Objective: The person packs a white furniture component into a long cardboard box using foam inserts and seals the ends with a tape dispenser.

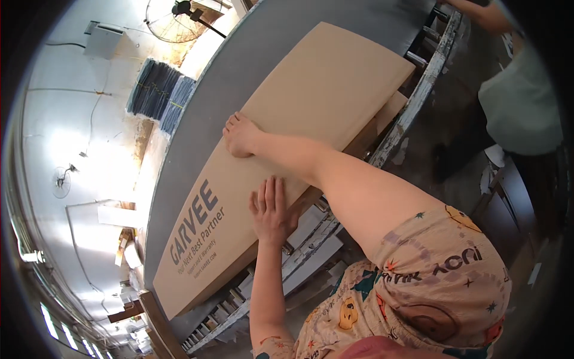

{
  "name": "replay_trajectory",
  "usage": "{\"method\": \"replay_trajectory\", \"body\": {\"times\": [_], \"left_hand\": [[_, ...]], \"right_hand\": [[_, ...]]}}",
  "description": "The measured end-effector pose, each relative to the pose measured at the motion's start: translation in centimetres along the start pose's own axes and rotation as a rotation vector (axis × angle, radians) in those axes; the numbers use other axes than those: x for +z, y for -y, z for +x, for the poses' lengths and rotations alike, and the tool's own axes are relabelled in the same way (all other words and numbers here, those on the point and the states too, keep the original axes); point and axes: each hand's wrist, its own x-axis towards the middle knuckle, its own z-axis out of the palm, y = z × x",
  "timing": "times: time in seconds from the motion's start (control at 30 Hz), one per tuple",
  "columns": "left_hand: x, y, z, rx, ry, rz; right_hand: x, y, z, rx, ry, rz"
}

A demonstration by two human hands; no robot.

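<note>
A long, flat brown cardboard box with dark print lies in front of me, closed on top. My right hand reaches across it, with its fingers bent over the far long edge. My left hand rests on the top face close to the near edge, fingers stretched out and slightly apart. That palm lies on the cardboard and holds nothing. What is under the box is mostly hidden.
The box lies along a grey table surface beside a roller conveyor with a worn rail. Another person stands at the upper right. Stacked dark sheets and a fan are beyond the table.
</note>
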Motion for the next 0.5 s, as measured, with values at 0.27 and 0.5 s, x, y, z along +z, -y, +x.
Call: {"method": "replay_trajectory", "body": {"times": [0.27,0.5], "left_hand": [[1.3,1.8,-1.8,-0.013,0.127,0.041],[1.4,0.8,-0.2,0.059,0.067,0.046]], "right_hand": [[-11.8,-8.2,-20.8,-0.251,0.482,0.940],[-5.8,-27.2,-31.9,0.988,0.084,0.864]]}}
